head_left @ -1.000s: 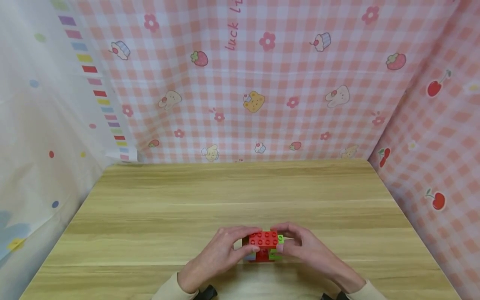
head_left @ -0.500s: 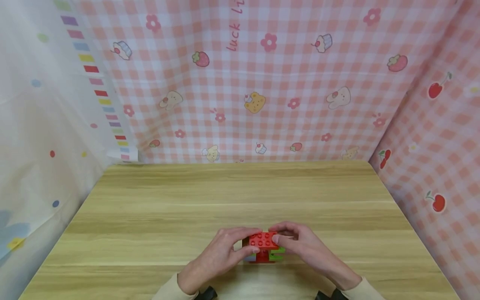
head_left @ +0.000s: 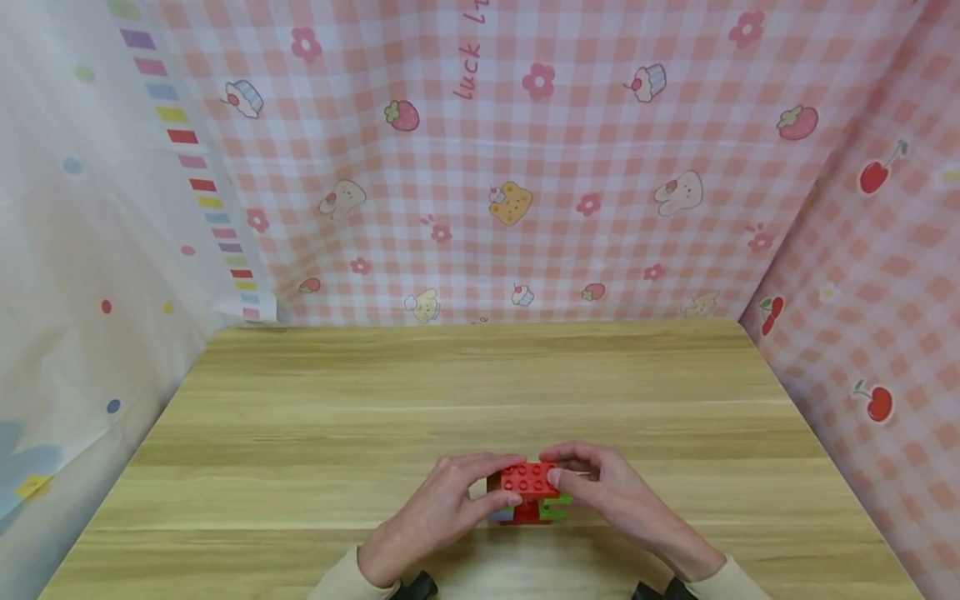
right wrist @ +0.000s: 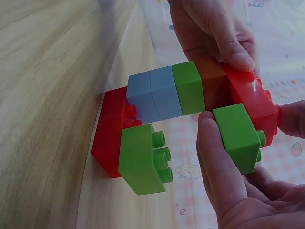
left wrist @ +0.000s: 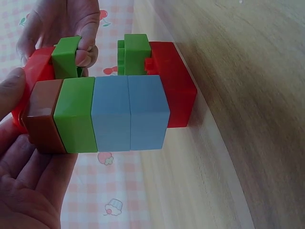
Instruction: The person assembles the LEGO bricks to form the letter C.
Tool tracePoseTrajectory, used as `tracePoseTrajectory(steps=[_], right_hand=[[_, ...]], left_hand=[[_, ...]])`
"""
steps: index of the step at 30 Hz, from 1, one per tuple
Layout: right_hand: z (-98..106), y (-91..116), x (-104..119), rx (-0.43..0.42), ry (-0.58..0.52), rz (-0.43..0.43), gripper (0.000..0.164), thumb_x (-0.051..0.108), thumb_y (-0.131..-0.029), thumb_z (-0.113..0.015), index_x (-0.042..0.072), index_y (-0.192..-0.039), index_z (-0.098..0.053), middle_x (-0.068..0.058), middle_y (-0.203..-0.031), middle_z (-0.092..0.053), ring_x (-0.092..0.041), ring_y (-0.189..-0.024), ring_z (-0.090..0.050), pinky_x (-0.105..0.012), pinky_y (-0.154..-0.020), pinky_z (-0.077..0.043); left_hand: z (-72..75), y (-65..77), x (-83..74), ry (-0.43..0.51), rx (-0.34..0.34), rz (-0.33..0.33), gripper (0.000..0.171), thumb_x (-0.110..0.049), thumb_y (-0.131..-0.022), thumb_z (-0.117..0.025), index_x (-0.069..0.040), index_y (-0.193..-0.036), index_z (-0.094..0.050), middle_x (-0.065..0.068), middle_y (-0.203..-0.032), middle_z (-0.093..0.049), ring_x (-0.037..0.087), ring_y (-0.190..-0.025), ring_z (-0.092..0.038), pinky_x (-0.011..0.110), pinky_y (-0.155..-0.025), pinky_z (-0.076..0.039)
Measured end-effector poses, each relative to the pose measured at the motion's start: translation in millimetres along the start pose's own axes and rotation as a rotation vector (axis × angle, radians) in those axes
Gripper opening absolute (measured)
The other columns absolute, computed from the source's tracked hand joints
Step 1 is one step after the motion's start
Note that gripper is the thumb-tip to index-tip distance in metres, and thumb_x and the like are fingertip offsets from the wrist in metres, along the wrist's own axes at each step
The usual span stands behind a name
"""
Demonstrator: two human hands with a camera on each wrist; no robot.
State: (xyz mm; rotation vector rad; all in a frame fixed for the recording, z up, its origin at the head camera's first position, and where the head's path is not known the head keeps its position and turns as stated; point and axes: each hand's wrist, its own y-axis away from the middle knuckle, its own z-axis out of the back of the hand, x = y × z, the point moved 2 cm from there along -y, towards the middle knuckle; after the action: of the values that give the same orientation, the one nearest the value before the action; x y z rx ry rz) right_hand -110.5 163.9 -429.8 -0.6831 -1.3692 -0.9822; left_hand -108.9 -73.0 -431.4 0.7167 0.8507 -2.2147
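Observation:
A toy-brick build stands on the table, with a red base brick (right wrist: 109,136) at the bottom. From it rises a column of two blue bricks (left wrist: 128,112), a green one and a brown one (left wrist: 45,114). A studded red brick (head_left: 528,477) tops the column and juts out to the right. My left hand (head_left: 450,504) grips the column's upper end, thumb and fingers around the red and brown bricks. My right hand (head_left: 611,492) pinches a loose-ended green brick (right wrist: 236,138) against the red brick's overhanging end, fingers beneath, thumb on top. Another green brick (right wrist: 140,160) sits studs-up on the base's right end.
The wooden table (head_left: 480,383) extends behind and to both sides of the build. A pink checked cloth (head_left: 450,158) hangs at the back, with further patterned cloths at left and right.
My right thumb has moved from the green brick's front up onto the top red brick, and the green brick's upper stud is now covered. My left hand keeps its hold.

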Motion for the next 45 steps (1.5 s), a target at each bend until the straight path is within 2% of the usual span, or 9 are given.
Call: tracePoseTrajectory(steps=[10, 14, 17, 25, 30, 33, 37, 41, 45], right_hand=[[0, 0, -1, 0.015, 0.053, 0.032, 0.052, 0.027, -0.107, -0.06, -0.012, -0.14, -0.05, -0.023, -0.131, -0.061, -0.03, -0.105, -0.069, -0.043, -0.085, -0.062], [-1, 4, 2, -0.008, 0.183, 0.093, 0.048, 0.029, -0.108, -0.057, -0.006, -0.141, -0.053, -0.023, -0.136, -0.061, -0.027, -0.101, -0.072, -0.037, -0.081, -0.063], [-1, 8, 4, -0.049, 0.318, 0.136, 0.044, 0.033, -0.108, -0.057, 0.003, -0.141, -0.057, -0.018, -0.137, -0.063, -0.023, -0.102, -0.073, -0.032, -0.081, -0.061], [6, 15, 0, -0.157, 0.549, 0.232, 0.046, 0.041, -0.1, -0.07, 0.02, -0.14, -0.062, 0.004, -0.138, -0.064, -0.024, -0.125, -0.061, -0.054, -0.102, -0.052], [8, 17, -3, -0.198, 0.661, 0.326, 0.044, 0.036, -0.096, -0.077, 0.028, -0.137, -0.063, 0.012, -0.137, -0.063, -0.019, -0.127, -0.06, -0.054, -0.101, -0.053], [9, 17, -4, -0.211, 0.697, 0.371, 0.044, 0.03, -0.095, -0.078, 0.028, -0.136, -0.064, 0.011, -0.134, -0.065, -0.018, -0.125, -0.062, -0.053, -0.099, -0.054], [10, 17, -4, -0.213, 0.713, 0.383, 0.041, 0.027, -0.094, -0.079, 0.024, -0.132, -0.066, 0.011, -0.131, -0.067, -0.018, -0.122, -0.063, -0.051, -0.098, -0.055], [11, 19, -4, -0.215, 0.714, 0.365, 0.039, 0.022, -0.092, -0.081, 0.023, -0.128, -0.068, 0.011, -0.127, -0.068, -0.016, -0.119, -0.064, -0.05, -0.098, -0.055], [10, 19, -5, -0.234, 0.723, 0.365, 0.039, 0.012, -0.088, -0.084, 0.022, -0.123, -0.069, 0.011, -0.122, -0.07, -0.015, -0.115, -0.066, -0.047, -0.096, -0.056]], left_hand=[[1.6, 0.2, 0.9, 0.017, 0.014, 0.018, 0.041, -0.026, -0.097, -0.074, -0.004, -0.131, -0.069, 0.007, -0.124, -0.074, 0.019, -0.113, -0.07, 0.036, -0.093, -0.059], [1.2, 0.0, 0.8, 0.012, 0.009, 0.031, 0.041, -0.028, -0.098, -0.073, -0.006, -0.132, -0.069, 0.006, -0.125, -0.073, 0.02, -0.114, -0.07, 0.038, -0.095, -0.058], [0.4, 1.3, 1.4, 0.008, 0.005, 0.05, 0.043, -0.03, -0.098, -0.072, -0.007, -0.133, -0.068, 0.006, -0.127, -0.073, 0.021, -0.116, -0.069, 0.039, -0.097, -0.057], [-0.1, 6.0, 4.7, -0.026, 0.01, 0.09, 0.048, -0.031, -0.097, -0.074, -0.011, -0.14, -0.064, 0.004, -0.132, -0.07, 0.018, -0.117, -0.068, 0.043, -0.098, -0.056], [0.8, 6.8, 4.0, -0.022, 0.017, 0.107, 0.051, -0.022, -0.095, -0.077, -0.014, -0.143, -0.061, 0.004, -0.136, -0.068, 0.02, -0.121, -0.066, 0.045, -0.101, -0.055], [1.2, 7.4, 3.5, -0.017, 0.015, 0.117, 0.058, -0.02, -0.093, -0.079, -0.015, -0.147, -0.057, 0.005, -0.143, -0.063, 0.023, -0.128, -0.062, 0.047, -0.105, -0.052], [1.5, 10.5, 5.5, -0.018, -0.008, 0.111, 0.068, -0.021, -0.09, -0.082, -0.014, -0.15, -0.051, 0.007, -0.147, -0.059, 0.025, -0.133, -0.057, 0.048, -0.109, -0.049], [1.7, 16.1, 10.2, -0.009, -0.029, 0.101, 0.068, -0.02, -0.087, -0.084, -0.01, -0.146, -0.052, 0.009, -0.141, -0.061, 0.024, -0.125, -0.061, 0.043, -0.104, -0.053], [2.3, 21.8, 14.5, 0.045, -0.02, 0.131, 0.057, -0.014, -0.088, -0.083, -0.006, -0.138, -0.056, 0.007, -0.13, -0.063, 0.02, -0.115, -0.065, 0.035, -0.099, -0.056]])
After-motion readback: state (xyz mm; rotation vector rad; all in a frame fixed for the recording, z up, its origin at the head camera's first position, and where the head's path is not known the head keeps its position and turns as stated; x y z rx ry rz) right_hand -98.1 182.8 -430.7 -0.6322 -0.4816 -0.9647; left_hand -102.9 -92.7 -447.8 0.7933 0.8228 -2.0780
